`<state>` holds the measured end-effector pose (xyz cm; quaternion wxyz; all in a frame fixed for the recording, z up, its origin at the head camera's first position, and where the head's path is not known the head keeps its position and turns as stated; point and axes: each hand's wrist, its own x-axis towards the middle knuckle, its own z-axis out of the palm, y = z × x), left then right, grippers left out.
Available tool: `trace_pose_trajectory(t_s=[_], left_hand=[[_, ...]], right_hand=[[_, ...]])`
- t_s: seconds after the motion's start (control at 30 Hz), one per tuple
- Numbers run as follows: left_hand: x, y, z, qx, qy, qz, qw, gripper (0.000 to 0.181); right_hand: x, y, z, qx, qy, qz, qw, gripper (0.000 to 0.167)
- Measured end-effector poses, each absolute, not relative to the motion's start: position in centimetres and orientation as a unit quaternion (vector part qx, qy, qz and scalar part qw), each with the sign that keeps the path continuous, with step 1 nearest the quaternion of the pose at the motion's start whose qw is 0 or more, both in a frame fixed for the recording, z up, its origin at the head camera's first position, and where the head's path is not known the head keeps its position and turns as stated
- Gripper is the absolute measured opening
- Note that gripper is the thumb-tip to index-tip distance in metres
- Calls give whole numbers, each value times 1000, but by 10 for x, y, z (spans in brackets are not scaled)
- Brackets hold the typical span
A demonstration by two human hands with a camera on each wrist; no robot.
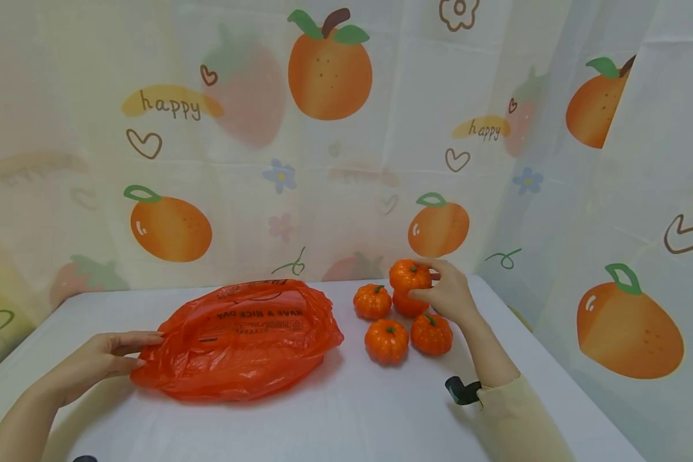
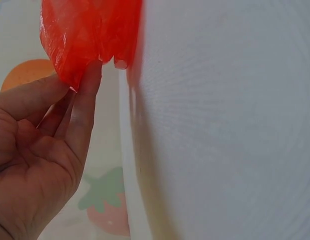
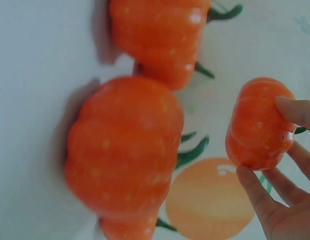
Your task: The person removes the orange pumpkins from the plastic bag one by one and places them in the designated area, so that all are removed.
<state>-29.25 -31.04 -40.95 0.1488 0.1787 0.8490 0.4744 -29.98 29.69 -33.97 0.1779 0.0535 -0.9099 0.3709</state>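
Observation:
My left hand point(image 1: 92, 362) pinches the left edge of a red plastic bag point(image 1: 237, 346) lying puffed on the table. In the left wrist view, thumb and fingertips meet on a gathered corner of the thin bag point(image 2: 95, 30). My right hand point(image 1: 453, 295) holds a small orange pumpkin point(image 1: 409, 276), raised above the others. In the right wrist view, the thumb and fingers grip this ribbed pumpkin point(image 3: 260, 125) from the stem side. Several more pumpkins rest on the table: one at the back left point(image 1: 372, 301), one in front point(image 1: 386, 342), one at the right point(image 1: 432, 334) and one partly hidden point(image 1: 410, 304).
A white cloth covers the table point(image 1: 323, 430). Behind and to the right hangs a curtain point(image 1: 375, 141) printed with fruit and hearts. A black strap piece point(image 1: 463, 390) sits at my right sleeve's cuff point(image 1: 505, 398).

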Motion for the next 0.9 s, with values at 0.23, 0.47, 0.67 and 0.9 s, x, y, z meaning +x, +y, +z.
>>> trace_pose_trajectory(t_s=[0.23, 0.47, 0.67, 0.9], left_hand=[[-292, -311, -410, 175, 852, 471, 150, 48], [-292, -310, -409, 175, 854, 467, 150, 48], [-292, -310, -409, 180, 852, 469, 147, 48], [-292, -310, -409, 173, 852, 470, 154, 49]], right_hand=[[-296, 313, -341, 35, -915, 362, 173, 60], [-294, 326, -345, 38, -920, 347, 180, 60], [-291, 336, -348, 29, -921, 348, 173, 60], [-287, 346, -348, 10, -925, 346, 156, 60]])
